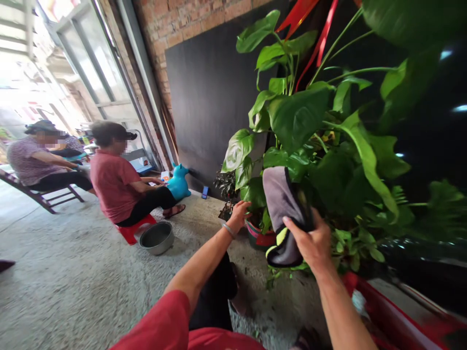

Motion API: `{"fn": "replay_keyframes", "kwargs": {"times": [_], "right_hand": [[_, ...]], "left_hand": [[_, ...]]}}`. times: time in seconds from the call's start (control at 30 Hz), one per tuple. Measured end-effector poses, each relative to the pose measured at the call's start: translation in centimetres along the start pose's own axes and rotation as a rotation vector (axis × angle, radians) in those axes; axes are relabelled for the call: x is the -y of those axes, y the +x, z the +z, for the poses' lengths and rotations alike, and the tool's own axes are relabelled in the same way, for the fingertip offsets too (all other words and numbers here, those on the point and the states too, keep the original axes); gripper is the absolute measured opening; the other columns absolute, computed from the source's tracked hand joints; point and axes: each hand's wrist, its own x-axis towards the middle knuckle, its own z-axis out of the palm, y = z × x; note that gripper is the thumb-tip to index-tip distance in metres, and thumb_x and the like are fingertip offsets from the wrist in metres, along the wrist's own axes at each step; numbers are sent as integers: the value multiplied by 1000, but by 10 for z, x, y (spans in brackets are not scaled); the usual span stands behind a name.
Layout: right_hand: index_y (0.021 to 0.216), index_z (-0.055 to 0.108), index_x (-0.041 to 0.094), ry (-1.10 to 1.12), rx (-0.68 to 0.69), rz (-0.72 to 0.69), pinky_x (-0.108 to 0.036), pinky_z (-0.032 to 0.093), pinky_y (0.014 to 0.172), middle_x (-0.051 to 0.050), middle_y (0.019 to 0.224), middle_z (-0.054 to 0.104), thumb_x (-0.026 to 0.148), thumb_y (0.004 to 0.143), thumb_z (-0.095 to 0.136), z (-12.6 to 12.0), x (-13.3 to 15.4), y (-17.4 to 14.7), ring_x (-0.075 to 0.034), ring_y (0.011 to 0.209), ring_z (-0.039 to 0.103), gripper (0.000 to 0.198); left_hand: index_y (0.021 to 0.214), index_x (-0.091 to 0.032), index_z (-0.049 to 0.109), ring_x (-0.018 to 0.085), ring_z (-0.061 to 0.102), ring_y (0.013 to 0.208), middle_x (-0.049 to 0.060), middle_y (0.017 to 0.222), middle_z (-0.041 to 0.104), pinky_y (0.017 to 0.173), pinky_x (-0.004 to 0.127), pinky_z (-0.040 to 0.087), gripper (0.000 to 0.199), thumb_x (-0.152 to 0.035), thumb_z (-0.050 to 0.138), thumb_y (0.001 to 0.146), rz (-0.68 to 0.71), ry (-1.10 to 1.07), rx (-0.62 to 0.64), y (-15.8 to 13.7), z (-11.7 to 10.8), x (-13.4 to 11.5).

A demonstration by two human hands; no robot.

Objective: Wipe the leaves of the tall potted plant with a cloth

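My right hand (316, 240) grips a folded grey cloth (280, 194) with black edging and a yellow-green underside. The cloth hangs in front of the leaves of a large potted plant (297, 116). Left of the cloth, my left hand (239, 218) reaches to a low leaf (254, 192), its fingers loosely bent and a little apart. Whether its fingertips touch that leaf, I cannot tell. A bracelet circles the left wrist. Part of the plant pot (260, 238), with a red band, shows below the leaves.
On the left, a person (113, 175) sits on a red stool (133, 232) beside a grey basin (156, 238). Another person (42, 155) sits farther back. A blue animal figure (178, 182) and a phone (205, 192) stand near a dark board (215, 97). A red container (394, 311) lies at lower right.
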Motion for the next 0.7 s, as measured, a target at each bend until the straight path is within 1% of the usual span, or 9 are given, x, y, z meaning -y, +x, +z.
{"fn": "replay_keyframes", "kwargs": {"times": [0.1,0.17,0.23,0.3,0.4,0.47,0.53,0.63,0.7], "right_hand": [[93,74,19,-118,233,94,-49,53,91,-12,94,77,44,56,70,7,-16,-3,-36,94,70,45],[94,75,21,-109,281,87,-47,53,92,-9,95,77,44,58,71,-2,-17,-10,-33,93,70,43],[103,74,22,-44,175,32,-43,53,93,-7,103,77,47,62,72,-8,-8,-12,-30,97,70,48],[113,72,21,3,56,-39,-40,53,94,-9,110,76,51,66,74,-3,0,-8,-29,102,70,56],[116,70,18,38,50,-84,-40,53,94,-11,110,76,51,65,76,16,-9,1,-30,103,70,61],[109,72,18,76,78,6,-42,54,93,-10,105,77,49,62,78,23,-29,3,-31,101,70,57],[102,74,18,144,16,181,-42,56,89,-10,100,77,48,59,80,16,-49,0,-31,96,71,53],[101,74,18,240,-223,376,-40,59,82,-9,101,77,47,54,84,-13,-65,1,-31,93,71,55],[106,74,17,250,-350,374,-40,58,84,-10,107,76,46,52,86,-31,-63,8,-31,96,71,63]], "left_hand": [[82,-16,61,12,59,66,1,77,66,64,26,51,33,-27,82,59,-28,-34,62,-10,1,11],[77,-15,60,11,56,59,0,69,63,60,25,50,30,-27,81,60,-45,-24,60,-17,1,18],[74,-15,59,10,55,55,-1,64,60,60,26,50,28,-26,81,61,-55,-8,80,-22,2,22],[73,-16,58,10,56,55,-1,63,61,60,26,52,26,-27,80,63,-61,-6,116,-26,6,25],[74,-16,59,12,59,57,1,67,64,57,26,51,25,-27,77,63,-71,-13,169,-28,12,29],[79,-15,61,13,60,58,3,70,66,57,26,51,26,-28,77,63,-75,-20,195,-27,9,32],[82,-15,61,14,61,60,3,73,66,61,28,53,27,-28,77,65,-85,-61,169,-23,-1,35],[90,-16,61,12,61,65,3,81,67,69,29,54,29,-26,76,67,-114,-106,49,-13,-20,44],[97,-15,63,13,63,73,5,91,69,74,28,53,36,-19,77,65,-136,-45,-23,-3,-22,54]]}}
